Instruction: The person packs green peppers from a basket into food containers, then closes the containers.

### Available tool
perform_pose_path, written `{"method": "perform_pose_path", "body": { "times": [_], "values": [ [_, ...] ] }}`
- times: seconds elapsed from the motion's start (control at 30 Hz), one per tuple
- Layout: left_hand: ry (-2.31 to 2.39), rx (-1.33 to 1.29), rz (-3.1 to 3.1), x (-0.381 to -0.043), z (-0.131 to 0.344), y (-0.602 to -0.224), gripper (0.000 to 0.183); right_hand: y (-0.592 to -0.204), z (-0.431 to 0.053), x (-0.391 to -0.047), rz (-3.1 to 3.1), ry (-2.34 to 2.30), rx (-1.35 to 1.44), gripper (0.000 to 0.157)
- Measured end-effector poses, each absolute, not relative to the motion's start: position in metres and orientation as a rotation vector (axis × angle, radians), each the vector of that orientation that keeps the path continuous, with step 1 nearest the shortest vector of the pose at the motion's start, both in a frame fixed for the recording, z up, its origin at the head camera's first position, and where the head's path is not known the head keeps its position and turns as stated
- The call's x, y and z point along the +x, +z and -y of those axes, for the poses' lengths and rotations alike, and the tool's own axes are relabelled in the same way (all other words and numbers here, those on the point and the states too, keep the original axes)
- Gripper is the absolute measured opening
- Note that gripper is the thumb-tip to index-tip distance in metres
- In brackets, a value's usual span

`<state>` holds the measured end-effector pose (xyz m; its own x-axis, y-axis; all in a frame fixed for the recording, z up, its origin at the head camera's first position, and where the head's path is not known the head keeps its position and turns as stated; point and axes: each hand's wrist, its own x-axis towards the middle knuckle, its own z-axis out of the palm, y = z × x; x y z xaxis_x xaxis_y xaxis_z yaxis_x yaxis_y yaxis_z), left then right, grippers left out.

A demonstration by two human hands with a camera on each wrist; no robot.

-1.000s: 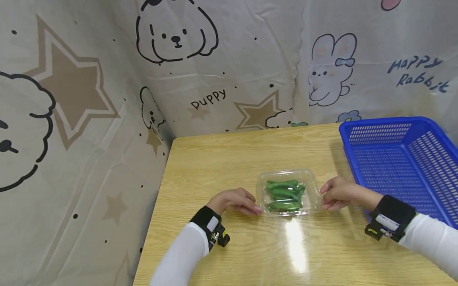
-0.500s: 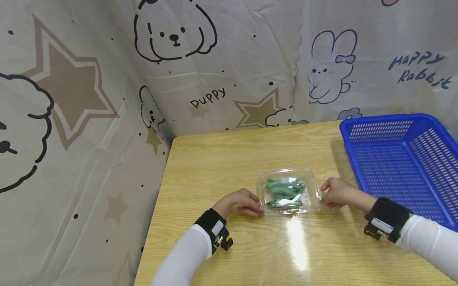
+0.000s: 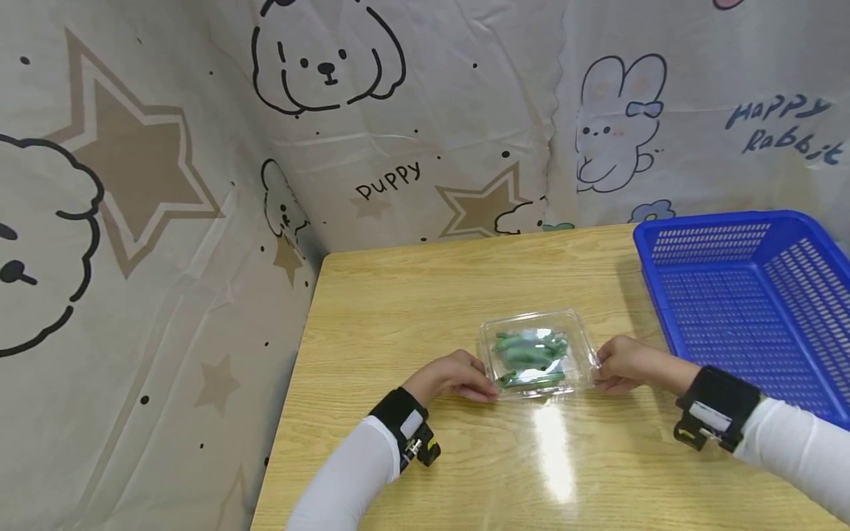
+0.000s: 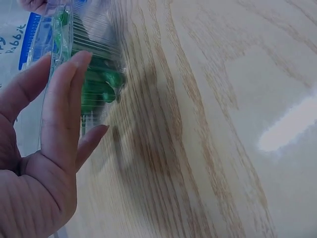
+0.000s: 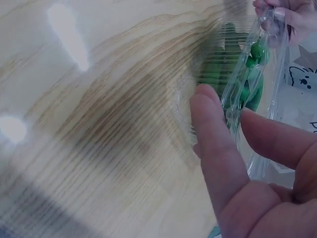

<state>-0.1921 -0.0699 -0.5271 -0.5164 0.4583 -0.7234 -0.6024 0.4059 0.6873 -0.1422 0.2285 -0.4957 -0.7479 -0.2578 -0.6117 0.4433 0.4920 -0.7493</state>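
A clear plastic box [image 3: 539, 317] sits near the middle of the wooden table, with several long green vegetables [image 3: 527, 354] inside. Glare on the plastic blurs their exact kind. My left hand [image 3: 461, 376] pinches the box's near left corner. In the left wrist view, that hand's thumb and fingers [image 4: 62, 109] lie on either side of the rim. At the opposite side, my right hand [image 3: 624, 363] pinches the right edge. The right wrist view shows its thumb and index finger [image 5: 218, 134] at the layered plastic rim, with the green vegetables [image 5: 225, 64] behind.
A blue slotted plastic basket [image 3: 664, 313] stands at the right of the table [image 3: 398, 295], close beyond my right hand. Cloth [image 3: 398, 96] printed with cartoon animals and stars hangs behind and to the left.
My left hand has moved slightly right along with the box's near left corner. The right fingers have closed in on the right edge. Glare over the vegetables has grown.
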Motion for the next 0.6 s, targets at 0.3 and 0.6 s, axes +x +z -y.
{"method": "perform_pose_path", "body": {
  "times": [0.3, 0.6],
  "values": [
    [1.278, -0.102, -1.684, -0.195, 0.070, -0.527, 0.008, -0.500, -0.234, -0.143, -1.775, -1.508, 0.285, 0.016],
    [1.278, -0.037, -1.714, -0.192, 0.072, -0.527, 0.003, -0.509, -0.234, -0.139, -1.792, -1.545, 0.235, 0.014]
  ]
}}
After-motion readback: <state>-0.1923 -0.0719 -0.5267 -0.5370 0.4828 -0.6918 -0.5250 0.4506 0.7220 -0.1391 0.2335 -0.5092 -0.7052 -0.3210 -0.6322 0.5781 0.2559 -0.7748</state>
